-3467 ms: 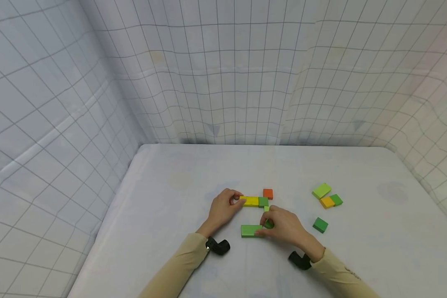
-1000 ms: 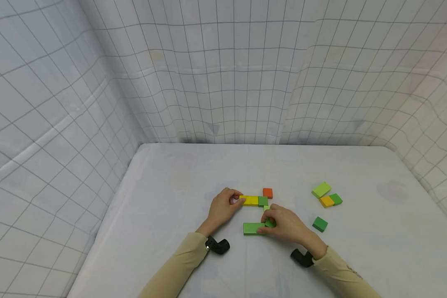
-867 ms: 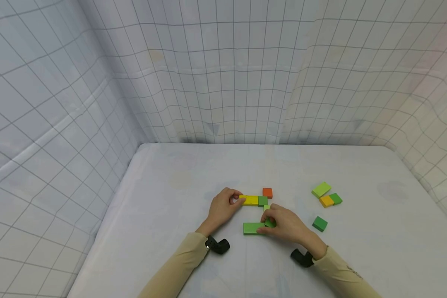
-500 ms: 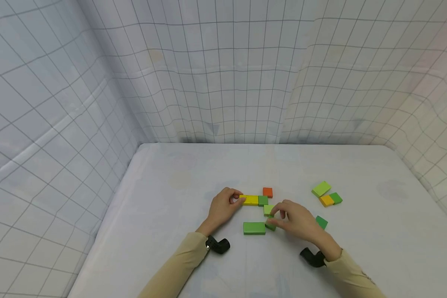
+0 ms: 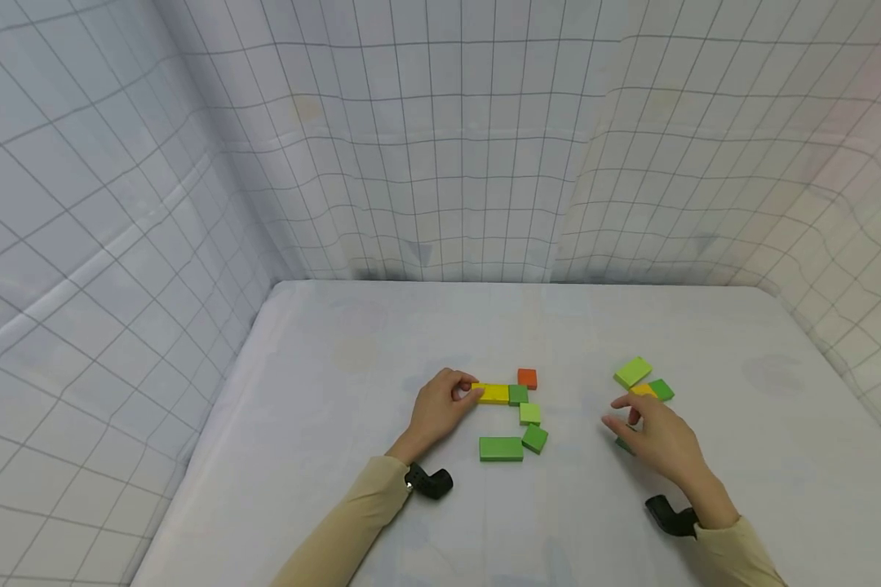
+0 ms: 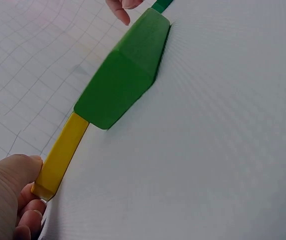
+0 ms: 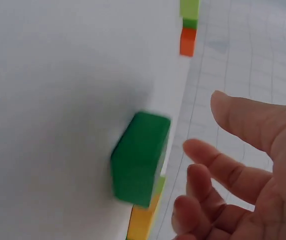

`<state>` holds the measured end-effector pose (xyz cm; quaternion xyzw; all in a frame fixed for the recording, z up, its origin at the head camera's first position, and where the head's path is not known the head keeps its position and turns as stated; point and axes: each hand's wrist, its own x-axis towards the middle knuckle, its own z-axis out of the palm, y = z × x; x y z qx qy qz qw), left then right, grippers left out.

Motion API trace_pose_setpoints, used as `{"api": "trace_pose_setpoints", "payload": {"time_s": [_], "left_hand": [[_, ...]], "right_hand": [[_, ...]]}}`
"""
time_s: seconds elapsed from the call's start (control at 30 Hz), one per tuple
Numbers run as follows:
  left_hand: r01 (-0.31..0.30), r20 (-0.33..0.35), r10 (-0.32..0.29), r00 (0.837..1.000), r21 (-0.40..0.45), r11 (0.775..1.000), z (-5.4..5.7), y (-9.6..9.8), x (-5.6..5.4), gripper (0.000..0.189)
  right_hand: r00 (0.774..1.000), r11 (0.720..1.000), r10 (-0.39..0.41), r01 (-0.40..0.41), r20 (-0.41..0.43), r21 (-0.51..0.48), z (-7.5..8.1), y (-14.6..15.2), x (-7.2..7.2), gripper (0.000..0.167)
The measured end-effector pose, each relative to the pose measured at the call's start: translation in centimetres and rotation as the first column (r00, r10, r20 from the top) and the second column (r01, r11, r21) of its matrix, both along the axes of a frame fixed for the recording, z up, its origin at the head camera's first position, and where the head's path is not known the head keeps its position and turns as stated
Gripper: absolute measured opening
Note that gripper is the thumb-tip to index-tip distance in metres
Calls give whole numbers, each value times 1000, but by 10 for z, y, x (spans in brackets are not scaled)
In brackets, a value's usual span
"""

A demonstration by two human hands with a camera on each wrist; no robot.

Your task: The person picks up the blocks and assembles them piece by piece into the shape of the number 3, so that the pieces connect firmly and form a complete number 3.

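My left hand (image 5: 440,410) pinches the left end of a yellow block (image 5: 495,395) between thumb and fingers; the left wrist view shows that grip on the yellow block (image 6: 62,155). A small green block (image 5: 518,395) adjoins its right end. Below come a lime block (image 5: 530,414), a turned green block (image 5: 535,439) and a long green block (image 5: 501,449). My right hand (image 5: 659,436) hovers with spread fingers, holding nothing, over a dark green block (image 5: 624,444) that it mostly covers. In the right wrist view this dark green block (image 7: 140,159) lies apart from the fingers.
An orange-red block (image 5: 527,378) lies just above the row. Beyond my right hand are a lime block (image 5: 633,372), an orange-yellow block (image 5: 642,391) and a green block (image 5: 661,390), close together. White gridded curtains (image 5: 514,163) stand behind the white table (image 5: 338,367).
My right hand has let go of the small green block, leaving it turned beside the long green block, and has moved right to the dark green block. The left hand has stayed put.
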<state>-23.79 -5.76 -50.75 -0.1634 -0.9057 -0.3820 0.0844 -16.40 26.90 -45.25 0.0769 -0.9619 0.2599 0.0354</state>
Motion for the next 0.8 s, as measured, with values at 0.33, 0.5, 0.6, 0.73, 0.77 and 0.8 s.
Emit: {"api": "trace_pose_setpoints", "payload": {"time_s": [0.33,0.5,0.6,0.73,0.77,0.8], "left_hand": [[-3,1,3,1000,0,1000,-2,0,0,23],[-4,3,4,1000,5,1000,-1,0,0,24],[-7,9,7,1000,-1,1000,-1,0,0,24],[-5,16,5,1000,-4,1000,-1,0,0,24],[-4,18,4,1000,-3,1000,-1,0,0,24],[-2,18,2,1000,-1,1000,-1,0,0,25]], "right_hand": [[985,999,-35,34,166,9,-3,26,8,48],[979,999,-31,37,202,-26,-7,30,8,47],[976,998,-24,37,216,-55,-11,31,8,44],[973,996,-18,37,229,-78,-12,32,8,41],[972,996,-18,39,234,-85,-13,31,9,41],[970,995,-18,41,241,-90,-12,31,9,40]]}}
